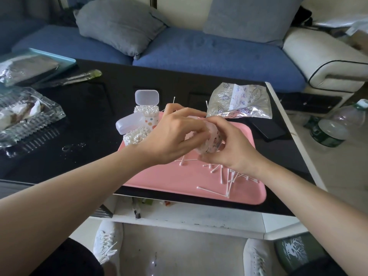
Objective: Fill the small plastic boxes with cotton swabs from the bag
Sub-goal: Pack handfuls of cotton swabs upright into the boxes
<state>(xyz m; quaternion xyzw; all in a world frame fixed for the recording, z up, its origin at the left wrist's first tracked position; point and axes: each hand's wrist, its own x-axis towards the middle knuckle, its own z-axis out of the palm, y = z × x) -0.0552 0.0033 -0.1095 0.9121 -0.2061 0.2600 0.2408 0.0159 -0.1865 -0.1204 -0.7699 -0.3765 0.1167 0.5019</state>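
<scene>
Over the pink tray (pixel 171 180), my right hand (pixel 229 150) grips a small translucent plastic box (pixel 211 144) tilted on its side. My left hand (pixel 175 134) is curled over the box's open end, its fingers pinching cotton swabs whose tips stick up behind it (pixel 174 99). Two filled boxes stand at the tray's far left corner with lids flipped open: the rear one (pixel 147 112) and the nearer one (pixel 135 134), both packed with white swab heads. Loose swabs (pixel 225 176) lie scattered on the tray below my right wrist. The crumpled swab bag (pixel 241 100) lies behind the tray.
A glass dish (pixel 25 116) and a foil-covered teal tray (pixel 29 66) sit at the left of the black table (pixel 95 108). A dark phone (pixel 266 128) lies right of the pink tray. Plastic bottles (pixel 330 132) stand on the floor at right. A blue sofa (pixel 199 50) is behind.
</scene>
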